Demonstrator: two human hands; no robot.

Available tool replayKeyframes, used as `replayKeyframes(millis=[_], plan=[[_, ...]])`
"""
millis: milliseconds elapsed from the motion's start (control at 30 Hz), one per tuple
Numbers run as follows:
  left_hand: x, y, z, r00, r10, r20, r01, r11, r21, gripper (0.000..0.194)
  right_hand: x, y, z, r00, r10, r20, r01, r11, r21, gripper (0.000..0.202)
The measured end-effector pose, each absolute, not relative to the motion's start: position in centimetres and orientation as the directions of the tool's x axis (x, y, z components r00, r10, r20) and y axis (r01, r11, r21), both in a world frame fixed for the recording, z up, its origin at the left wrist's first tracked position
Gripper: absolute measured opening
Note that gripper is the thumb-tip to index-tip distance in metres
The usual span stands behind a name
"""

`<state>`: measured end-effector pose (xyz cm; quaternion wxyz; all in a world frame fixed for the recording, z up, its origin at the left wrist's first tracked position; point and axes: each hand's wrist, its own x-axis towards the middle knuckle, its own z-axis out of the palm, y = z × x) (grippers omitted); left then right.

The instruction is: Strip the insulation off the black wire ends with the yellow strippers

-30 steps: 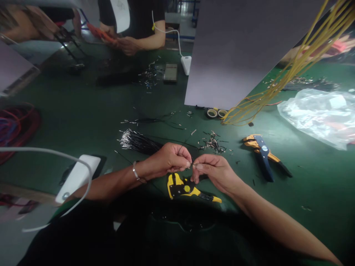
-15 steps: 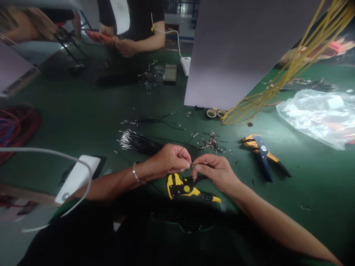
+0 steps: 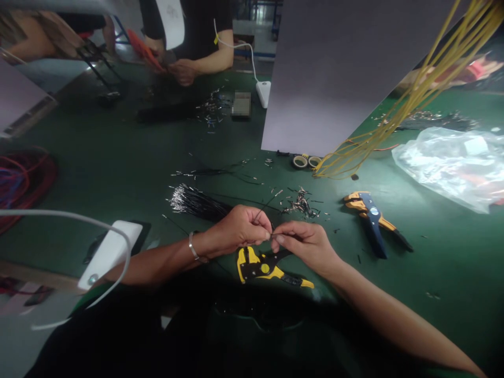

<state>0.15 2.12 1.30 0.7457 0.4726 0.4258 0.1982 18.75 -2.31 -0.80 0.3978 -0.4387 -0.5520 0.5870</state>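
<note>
Wire (image 3: 272, 235), thin and dark, is pinched by left hand (image 3: 249, 227) and right hand (image 3: 305, 239). Translucent crumpled plastic bag (image 3: 444, 163) lies on green desk (image 3: 114, 178); contents unclear.

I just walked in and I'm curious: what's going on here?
The left hand and right hand, close together, pinch a thin wire between them. A yellow tool lies just nearer the body, unheld; a blue tool lies off to the right. Beyond the hands are a wire bundle and scraps. Opposite, a co-worker handles something orange.
</note>
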Motion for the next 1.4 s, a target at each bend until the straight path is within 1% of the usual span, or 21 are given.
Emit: replayKeyframes(millis=[167, 233, 300, 367, 433, 500, 567, 633, 733, 1067, 1133, 1200, 1267, 1300, 1367, 1400], plan=[[0.2, 2.1, 1.3, 0.547, 0.702, -0.457, 0.114, 0.478, 0.871, 0.007, 18.8, -2.3, -0.9, -0.311, 0.949, -0.044, 0.047, -0.031, -0.998, 0.009], [0.3, 2.0, 1.3, 0.547, 0.703, -0.455, 0.117, 0.474, 0.873, 0.007, 18.7, -2.4, -0.9, -0.297, 0.955, 0.003, 0.117, 0.039, -0.992, 0.01], [0.5, 1.8, 1.2, 0.542, 0.706, -0.457, 0.133, 0.464, 0.876, 0.008, 18.6, -2.4, -0.9, -0.262, 0.96, 0.096, 0.242, 0.162, -0.957, 0.01], [0.6, 1.7, 1.1, 0.535, 0.712, -0.455, 0.159, 0.444, 0.882, 0.008, 18.5, -2.5, -1.0, -0.237, 0.941, 0.241, 0.382, 0.319, -0.867, 0.011], [0.7, 1.5, 0.9, 0.538, 0.724, -0.431, 0.175, 0.405, 0.898, 0.008, 18.2, -2.6, -1.1, -0.239, 0.884, 0.402, 0.471, 0.468, -0.748, 0.014], [0.7, 1.3, 0.7, 0.556, 0.73, -0.397, 0.182, 0.36, 0.915, 0.008, 18.0, -2.6, -1.2, -0.255, 0.819, 0.514, 0.51, 0.566, -0.648, 0.016], [0.7, 1.2, 0.6, 0.573, 0.728, -0.376, 0.191, 0.328, 0.925, 0.008, 17.9, -2.7, -1.1, -0.257, 0.778, 0.573, 0.528, 0.609, -0.592, 0.016], [0.6, 1.2, 0.7, 0.582, 0.72, -0.379, 0.205, 0.321, 0.925, 0.009, 17.8, -2.7, -1.0, -0.264, 0.765, 0.587, 0.531, 0.624, -0.574, 0.016], [0.7, 1.1, 1.0, 0.59, 0.71, -0.384, 0.212, 0.323, 0.922, 0.009, 17.9, -2.7, -1.0, -0.275, 0.768, 0.579, 0.52, 0.625, -0.582, 0.015], [0.8, 1.1, 0.9, 0.606, 0.719, -0.34, 0.224, 0.256, 0.94, 0.009, 17.7, -2.7, -1.0, -0.247, 0.754, 0.608, 0.522, 0.633, -0.572, 0.017], [0.8, 1.1, 0.9, 0.61, 0.716, -0.339, 0.237, 0.244, 0.94, 0.009, 17.8, -2.8, -0.9, -0.22, 0.791, 0.57, 0.514, 0.591, -0.622, 0.017], [0.8, 1.2, 0.8, 0.598, 0.732, -0.326, 0.255, 0.212, 0.943, 0.009, 18.0, -2.9, -0.9, -0.161, 0.88, 0.446, 0.468, 0.466, -0.75, 0.015], [0.7, 1.3, 0.7, 0.578, 0.766, -0.282, 0.282, 0.137, 0.95, 0.007, 18.2, -2.9, -0.9, -0.123, 0.968, 0.219, 0.345, 0.248, -0.905, 0.012], [0.7, 1.4, 0.8, 0.571, 0.782, -0.249, 0.292, 0.09, 0.952, 0.006, 18.3, -2.8, -1.0, -0.128, 0.988, 0.09, 0.263, 0.121, -0.957, 0.01], [0.6, 1.5, 0.8, 0.564, 0.802, -0.197, 0.309, 0.016, 0.951, 0.005, 18.5, -2.6, -1.1, -0.175, 0.979, -0.106, 0.119, -0.086, -0.989, 0.008], [0.6, 1.6, 0.9, 0.562, 0.805, -0.192, 0.313, 0.008, 0.95, 0.005, 18.5, -2.5, -1.1, -0.199, 0.968, -0.154, 0.082, -0.14, -0.987, 0.009]])
